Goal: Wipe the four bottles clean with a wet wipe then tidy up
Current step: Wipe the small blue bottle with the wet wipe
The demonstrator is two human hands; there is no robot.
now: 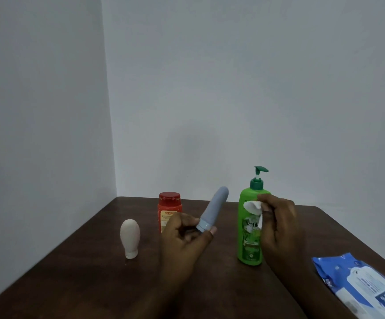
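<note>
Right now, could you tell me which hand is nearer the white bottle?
Left. The left hand, holding the blue tube, is just right of the white bottle; the right hand, pinching the wipe, is farther right.

Against my dark brown table (72, 261) I see a grey-blue tube (213, 207), a bright green pump bottle (249, 240) with a darker green pump (261, 169), a red bottle (169, 202) with a cream label (166, 215), an off-white bottle (130, 236), a white wipe (252, 206) and a blue-and-white pack (359, 286).
</note>
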